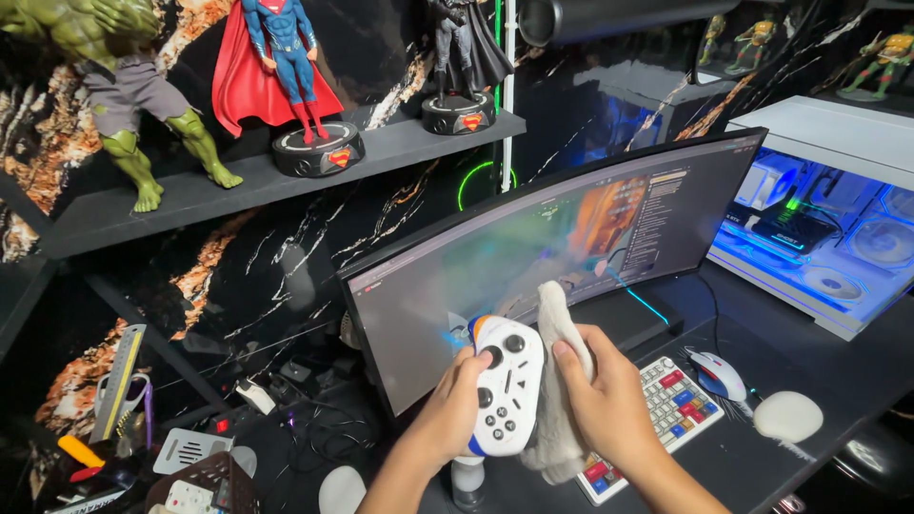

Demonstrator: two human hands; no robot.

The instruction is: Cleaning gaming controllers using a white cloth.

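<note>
I am looking down at a dark table (762,457) that is carrying a wide curved monitor (533,247), which is glowing and filling the middle of the scene. To the far right a white computer case (838,209) is shining with blue light. On the far left a dark shelf (228,186) is bearing a green figure (133,95), a red-caped figure (281,57) and a black-caped figure (462,48). Near the monitor's right foot a keyboard with coloured keys (671,405) is lying on the table, with a white mouse (719,373) just to its right and a pale round pad (788,416) beyond that. At the near left, a clutter of tools and cables (143,428) is sitting in shadow.

In front of the monitor I am holding up a white game controller (506,385). My left hand (452,409) is gripping its left side, fingers wrapped around it and thumb lying across its face. My right hand (609,400) is closing on a pale cloth (562,381), pressing it against the controller's right edge; the cloth is draping down below both hands.
</note>
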